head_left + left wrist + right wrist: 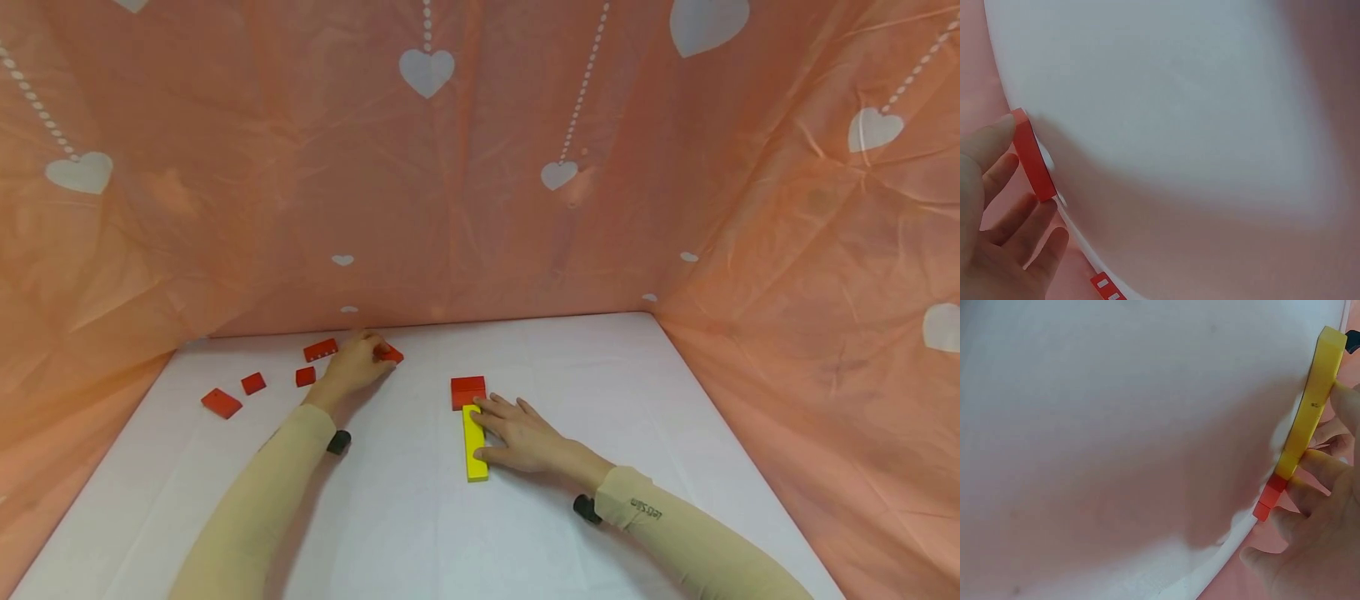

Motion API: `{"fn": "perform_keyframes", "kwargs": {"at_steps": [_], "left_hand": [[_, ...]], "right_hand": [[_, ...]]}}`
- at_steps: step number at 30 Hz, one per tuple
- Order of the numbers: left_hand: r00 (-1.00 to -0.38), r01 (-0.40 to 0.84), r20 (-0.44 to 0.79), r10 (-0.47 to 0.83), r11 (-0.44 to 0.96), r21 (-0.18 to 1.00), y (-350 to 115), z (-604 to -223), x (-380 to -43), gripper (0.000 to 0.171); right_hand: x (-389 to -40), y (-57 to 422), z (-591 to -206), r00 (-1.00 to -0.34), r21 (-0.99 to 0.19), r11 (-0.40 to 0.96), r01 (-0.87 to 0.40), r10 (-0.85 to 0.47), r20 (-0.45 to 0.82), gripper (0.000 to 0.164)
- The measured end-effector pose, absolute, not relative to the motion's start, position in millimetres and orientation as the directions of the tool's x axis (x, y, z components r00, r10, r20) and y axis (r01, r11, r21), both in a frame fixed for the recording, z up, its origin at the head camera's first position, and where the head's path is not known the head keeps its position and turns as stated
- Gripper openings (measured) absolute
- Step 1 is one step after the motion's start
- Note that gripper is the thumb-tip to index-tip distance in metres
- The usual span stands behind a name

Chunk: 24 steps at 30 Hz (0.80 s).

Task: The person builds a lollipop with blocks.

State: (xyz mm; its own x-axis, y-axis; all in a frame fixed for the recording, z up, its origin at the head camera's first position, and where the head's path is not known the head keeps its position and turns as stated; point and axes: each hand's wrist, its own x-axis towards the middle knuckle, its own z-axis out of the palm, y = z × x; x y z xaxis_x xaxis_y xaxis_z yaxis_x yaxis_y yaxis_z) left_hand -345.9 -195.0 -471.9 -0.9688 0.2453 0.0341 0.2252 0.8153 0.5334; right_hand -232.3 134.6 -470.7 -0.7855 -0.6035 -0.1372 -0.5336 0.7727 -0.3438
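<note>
I pinch a red block (1034, 156) in my left hand (356, 363); my right hand (531, 440), fingers loosely spread, touches a yellow bar (474, 450).

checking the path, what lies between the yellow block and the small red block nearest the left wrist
The head view shows bare white tabletop from the yellow block, then the left hand at its wrist before the small red block.

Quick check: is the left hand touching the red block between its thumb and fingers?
Touching. The left wrist view shows the left hand with its thumb against one end of that red block and a fingertip at the other.
</note>
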Motion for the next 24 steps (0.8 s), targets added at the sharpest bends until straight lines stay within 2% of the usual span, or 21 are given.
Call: {"fn": "perform_keyframes", "kwargs": {"at_steps": [9,24], "left_hand": [[-0.969,0.212,0.020,0.246,0.790,0.575,-196,-473,-347,0.038],[-0.931,0.340,0.102,0.351,0.730,0.593,-186,-471,-337,0.043]], "right_hand": [[-232,133,-470,-0.788,-0.355,0.773,-0.526,-0.600,-0.139,0.068],[-234,134,-473,-0.791,-0.351,0.777,-0.523,-0.595,-0.139,0.069]]}}
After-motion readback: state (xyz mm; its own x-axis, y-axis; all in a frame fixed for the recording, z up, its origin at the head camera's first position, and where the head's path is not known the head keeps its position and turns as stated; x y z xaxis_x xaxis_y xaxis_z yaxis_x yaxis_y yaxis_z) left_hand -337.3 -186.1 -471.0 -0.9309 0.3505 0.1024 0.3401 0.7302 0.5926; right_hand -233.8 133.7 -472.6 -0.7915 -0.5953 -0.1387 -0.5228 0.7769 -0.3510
